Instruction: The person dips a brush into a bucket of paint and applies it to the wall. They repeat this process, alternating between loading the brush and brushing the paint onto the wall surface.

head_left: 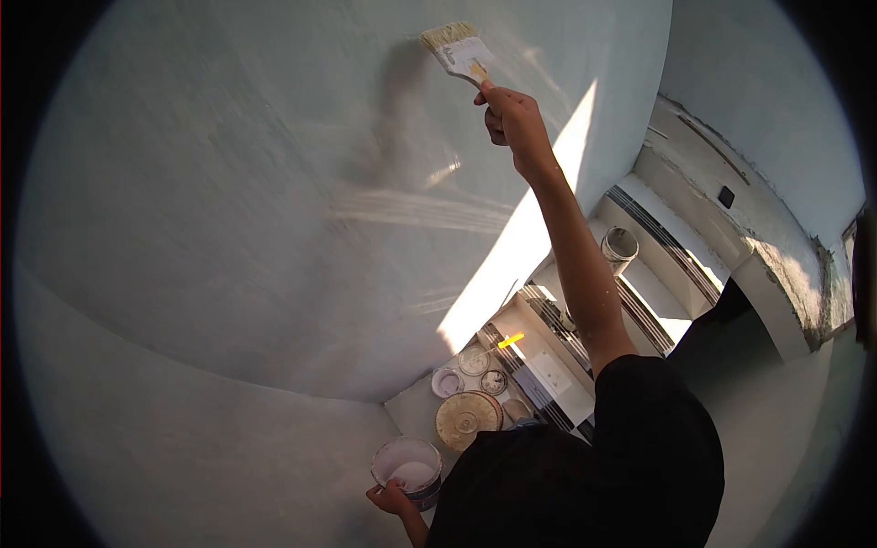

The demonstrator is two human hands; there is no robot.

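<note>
Right hand (513, 123): fingers closed around paintbrush (459, 50), bristles against wall (228, 183). Left hand (395, 500): gripping paint tub (408, 470) at its side.

Room under renovation, likely a home interior. Evidence: freshly coated pale wall (228, 183) ahead of me, unfinished rough window ledge (722, 228), paint tubs and lids (468, 418) scattered on the floor below, sun patch (521, 247) across the wall.

One brush (457, 47); two buckets (408, 468) (four lids (468, 418)).

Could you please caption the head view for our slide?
Right hand presses brush to wall; left hand holds paint tub.
</note>
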